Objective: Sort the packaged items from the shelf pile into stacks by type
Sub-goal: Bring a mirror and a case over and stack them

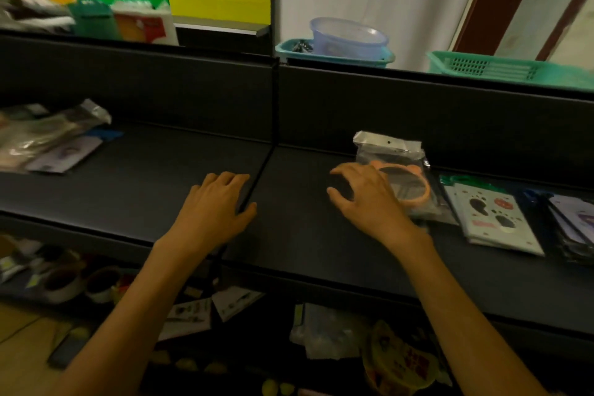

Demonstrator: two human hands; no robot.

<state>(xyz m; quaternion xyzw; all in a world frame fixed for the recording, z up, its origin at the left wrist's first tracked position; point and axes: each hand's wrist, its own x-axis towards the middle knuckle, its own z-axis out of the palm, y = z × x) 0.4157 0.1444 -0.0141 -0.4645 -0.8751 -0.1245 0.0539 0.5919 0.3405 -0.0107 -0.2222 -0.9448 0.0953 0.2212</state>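
Observation:
On the dark shelf (305, 235), a loose pile of clear-wrapped packages (51, 138) lies at the far left. Right of centre is a stack of clear bags, the top one holding an orange mirror with small ears (411, 183). My right hand (366, 199) hovers at that stack's left edge, fingers spread, holding nothing. A stack of white paw-print cards (495, 215) sits to the right, then a stack of purple-and-dark packets (572, 225). My left hand (218, 206) rests flat and empty on the shelf by the divider seam.
The shelf's black back wall (418, 112) rises behind. Above it stand a teal basket holding a clear tub (347, 38), another teal basket (501, 69) and boxed goods (122, 22). A lower shelf holds tape rolls (64, 283) and assorted packets (328, 331).

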